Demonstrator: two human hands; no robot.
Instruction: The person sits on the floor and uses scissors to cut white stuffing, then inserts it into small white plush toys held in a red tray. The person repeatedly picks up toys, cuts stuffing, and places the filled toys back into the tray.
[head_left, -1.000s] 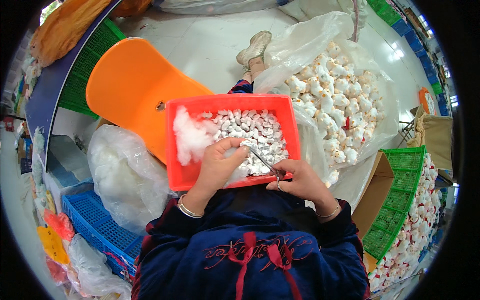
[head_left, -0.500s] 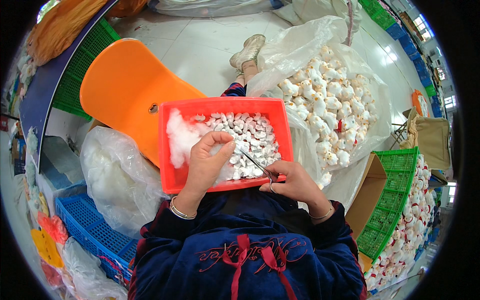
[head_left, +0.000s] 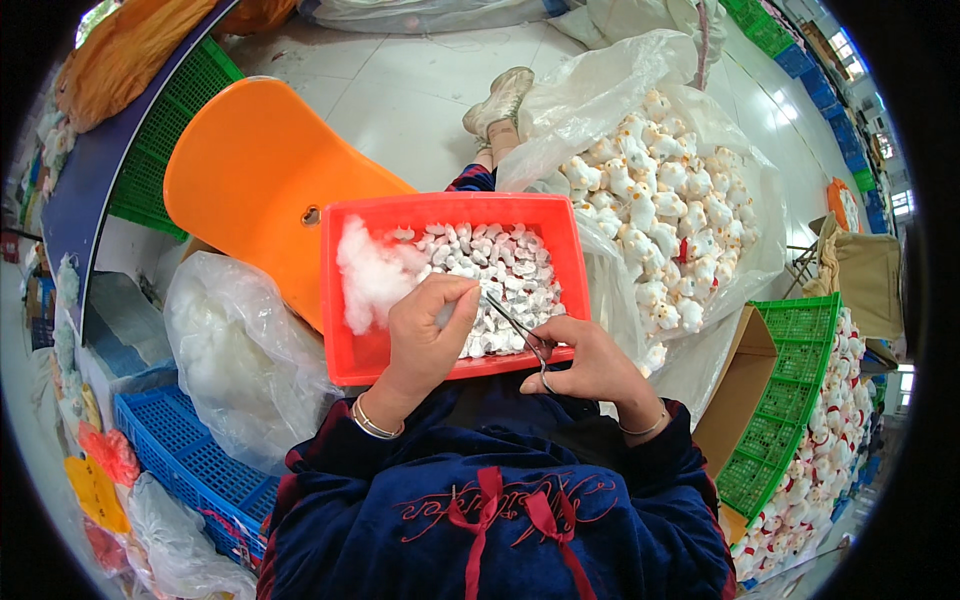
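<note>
My right hand (head_left: 590, 360) grips a pair of slim metal forceps (head_left: 517, 325) by their scissor-like ring handles, the jaws pointing up and left. At the tip of these jaws my left hand (head_left: 425, 330) is closed in a pinch, with a small whitish piece (head_left: 445, 315) partly showing between fingers and palm; its exact kind is hidden. Both hands are over the near part of a red plastic tray (head_left: 452, 208) on my lap. Inside it lie a tuft of white stuffing (head_left: 368, 275) on the left and many small white and silvery pieces (head_left: 510, 265).
An orange chair (head_left: 250, 180) stands left of the tray, by a clear bag of stuffing (head_left: 225, 340) and a blue crate (head_left: 195, 440). To the right, a large plastic bag (head_left: 755, 200) holds small white plush toys (head_left: 660, 210). Beyond are a cardboard box (head_left: 735, 390) and green crate (head_left: 785, 400).
My left hand has shifted slightly right and down, its fingertips now at the forceps' tip. The forceps remain in my right hand, which has hardly moved.
</note>
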